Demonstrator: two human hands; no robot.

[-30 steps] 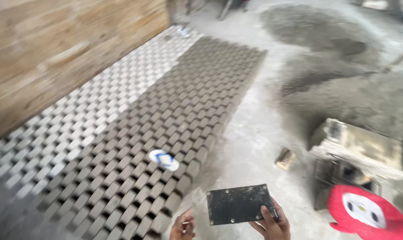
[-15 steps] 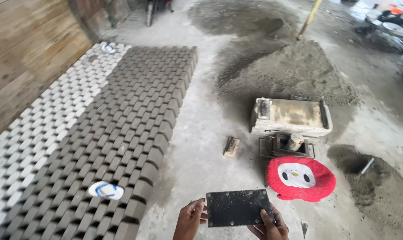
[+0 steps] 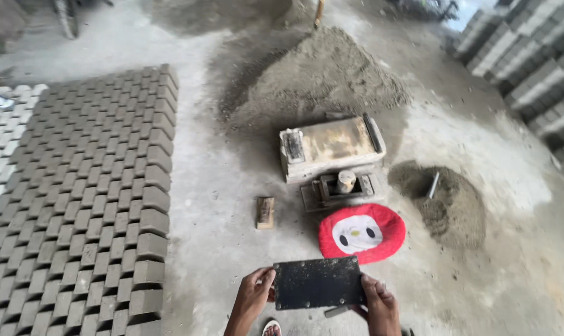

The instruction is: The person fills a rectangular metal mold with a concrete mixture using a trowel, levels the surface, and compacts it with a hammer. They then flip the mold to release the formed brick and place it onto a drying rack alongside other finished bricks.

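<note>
Left hand grips left edge of dark plate, fingers curled over it. Right hand clamps right edge, thumb on top. Plate held flat between both hands, low in view. Red cushion just beyond plate. Mould box farther ahead, sand heap behind it. Small wood block ahead of left hand. Rows of wet bricks spread out left of left hand. Smaller sand pile ahead-right of right hand.

Cut off and hidden parts

Both forearms run out at the bottom edge; the dark plate hides the fingers of the left hand and right hand beneath it; a sandal is cropped below, stacked blocks at the right edge
</note>
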